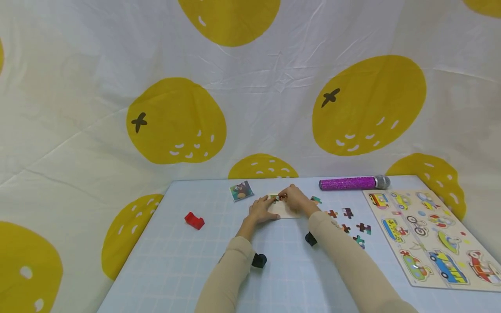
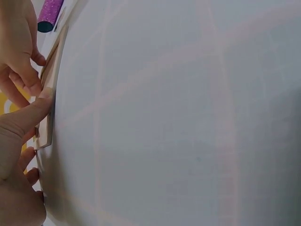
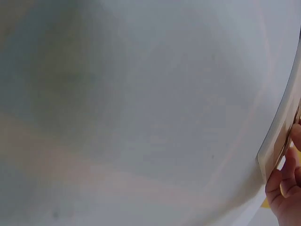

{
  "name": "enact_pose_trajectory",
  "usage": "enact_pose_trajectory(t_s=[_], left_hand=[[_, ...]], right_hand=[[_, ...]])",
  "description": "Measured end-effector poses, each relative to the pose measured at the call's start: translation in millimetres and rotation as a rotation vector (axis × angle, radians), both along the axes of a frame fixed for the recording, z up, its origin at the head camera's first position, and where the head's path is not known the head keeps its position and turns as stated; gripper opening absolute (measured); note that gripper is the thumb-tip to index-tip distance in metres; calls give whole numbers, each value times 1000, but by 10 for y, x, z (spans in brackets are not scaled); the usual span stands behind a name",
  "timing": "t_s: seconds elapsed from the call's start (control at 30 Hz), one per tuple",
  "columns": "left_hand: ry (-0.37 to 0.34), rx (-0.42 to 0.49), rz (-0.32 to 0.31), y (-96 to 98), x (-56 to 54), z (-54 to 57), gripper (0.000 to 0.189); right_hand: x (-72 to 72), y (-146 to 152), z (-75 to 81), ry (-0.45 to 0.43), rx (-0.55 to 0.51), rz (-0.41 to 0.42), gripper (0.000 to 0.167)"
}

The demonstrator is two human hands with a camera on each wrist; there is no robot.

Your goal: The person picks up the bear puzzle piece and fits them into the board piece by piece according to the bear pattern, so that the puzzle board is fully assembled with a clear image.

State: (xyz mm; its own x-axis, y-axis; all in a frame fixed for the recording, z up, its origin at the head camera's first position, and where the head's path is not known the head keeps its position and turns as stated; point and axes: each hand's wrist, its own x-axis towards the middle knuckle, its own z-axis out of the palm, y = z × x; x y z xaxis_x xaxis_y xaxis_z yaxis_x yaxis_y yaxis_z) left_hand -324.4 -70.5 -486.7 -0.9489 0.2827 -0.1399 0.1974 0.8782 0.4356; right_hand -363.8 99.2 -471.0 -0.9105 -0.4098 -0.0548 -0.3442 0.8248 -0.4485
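Note:
A small, shallow wooden puzzle tray (image 1: 288, 213) lies on the table, with a few picture pieces (image 1: 274, 198) along its far edge. The left hand (image 1: 260, 210) holds the tray's left end, its thumb on the near rim (image 2: 52, 101) in the left wrist view. Over the far middle of the tray, the right hand (image 1: 296, 200) pinches a small jigsaw piece (image 1: 283, 197), mostly hidden by the fingertips. In the right wrist view, the tray (image 3: 277, 141) and fingers show only at the right edge.
Loose jigsaw pieces (image 1: 347, 213) lie right of the tray, partly behind the right forearm. A picture card (image 1: 241, 190) is at the back left, a red block (image 1: 194, 221) farther left. A purple glitter microphone (image 1: 348, 183) and a wooden vehicle puzzle board (image 1: 428, 239) occupy the right side.

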Motion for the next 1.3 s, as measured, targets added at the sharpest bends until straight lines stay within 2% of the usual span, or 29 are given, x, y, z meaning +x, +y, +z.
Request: enact_pose_trajectory(t_s=[0.53, 0.8, 1.03, 1.17, 1.3], left_hand=[[-16, 8, 7, 0, 9, 4, 72], [-14, 4, 8, 2, 6, 9, 73], [-7, 6, 6, -2, 2, 3, 73], [-7, 14, 1, -3, 2, -2, 73], [-4, 15, 4, 5, 3, -4, 72]], right_hand=[[-42, -22, -67, 39, 24, 0, 29], [-25, -15, -76, 20, -45, -16, 30], [17, 4, -72, 87, -129, 18, 22], [13, 5, -79, 117, -124, 26, 21], [-12, 4, -90, 107, -110, 13, 21]])
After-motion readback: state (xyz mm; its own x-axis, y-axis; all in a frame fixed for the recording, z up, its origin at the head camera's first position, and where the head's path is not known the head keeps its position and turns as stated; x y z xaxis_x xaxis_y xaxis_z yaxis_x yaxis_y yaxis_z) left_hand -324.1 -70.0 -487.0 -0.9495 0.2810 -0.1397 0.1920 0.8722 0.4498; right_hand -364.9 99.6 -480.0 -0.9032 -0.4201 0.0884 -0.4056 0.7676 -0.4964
